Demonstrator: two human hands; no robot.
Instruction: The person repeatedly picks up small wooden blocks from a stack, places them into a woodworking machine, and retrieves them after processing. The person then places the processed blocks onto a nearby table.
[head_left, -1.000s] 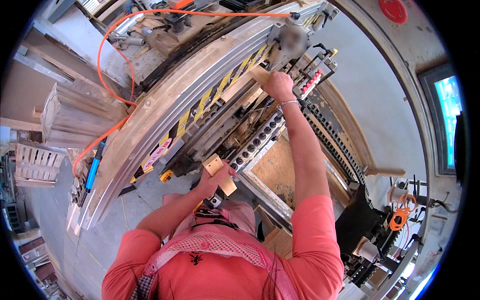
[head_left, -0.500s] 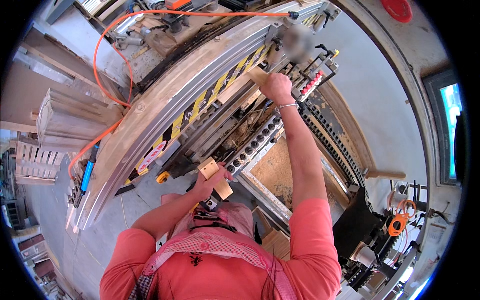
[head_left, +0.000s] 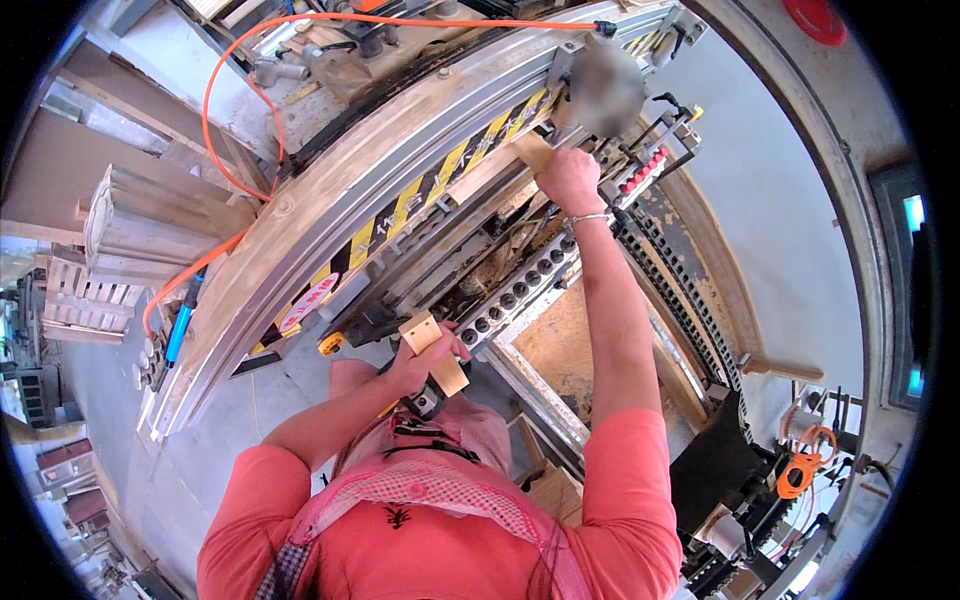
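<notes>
Big machine (head_left: 362, 148): it goes on a slant from the low left side up to the top, in front of the person. Its long grey and tan beam looks bent.
Floor (head_left: 240, 415): grey, down by the low left end of the big machine.
Shirt (head_left: 440, 555): coral pink with short sleeves. Two bare arms reach out of it.
Dusty board (head_left: 552, 350): tan, in a pale frame, just left of the right forearm.
Apron (head_left: 470, 487): pink, with little checks, worn over the shirt.
Orange hose (head_left: 200, 266): it loops around on the left and runs along the far side of the beam.
Striped band (head_left: 452, 165): yellow and black, along the near side of the beam.
Row of black cups (head_left: 507, 300): round ones, in a line on a pale rail, between the two hands.
Blurry round thing (head_left: 607, 90): grey, just past the right hand. I can't tell what it is.
Right hand (head_left: 570, 180): reaching far out, with its fingers curled tight on a piece of wood.
Left hand (head_left: 408, 370): near the person's tummy, wrapped around the middle of a wood block.
Wood block (head_left: 420, 331): pale and tilted, in the left hand. Both its ends poke out.
Piece of wood (head_left: 533, 152): pale, held in the right hand near the striped band. One end sticks out to the left.
Blue tool (head_left: 180, 330): long and thin, at the low left end of the beam.
Red knobs (head_left: 642, 172): a short row, right of the right hand.
Bracelet (head_left: 588, 218): thin and shiny, on the right wrist.
</notes>
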